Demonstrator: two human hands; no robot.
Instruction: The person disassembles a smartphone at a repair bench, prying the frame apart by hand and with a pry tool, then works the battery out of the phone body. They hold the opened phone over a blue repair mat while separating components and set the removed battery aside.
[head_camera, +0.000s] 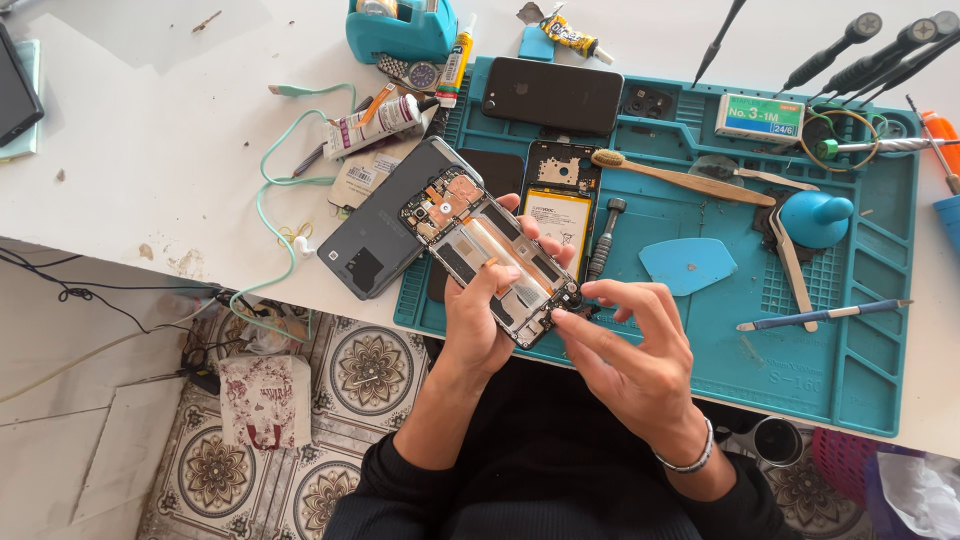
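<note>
My left hand (480, 310) grips an opened phone frame (485, 245) with its back cover off, boards and empty battery bay showing, tilted over the near-left corner of a teal repair mat (850, 330). My right hand (625, 355) pinches at the frame's lower right corner with thumb and forefinger; whatever is between the fingertips is too small to tell. A second opened phone with a pale battery (560, 200) lies on the mat just behind. A grey back cover (385, 225) rests left of the frame.
On the mat lie a black phone (552, 93), a wooden brush (680, 178), a small screwdriver (603, 240), a blue pick (688, 265), tweezers (792, 255), a pen-like tool (820, 315). Glue tubes (380, 120), a green cable (265, 200) sit left. Tiled floor lies below the table edge.
</note>
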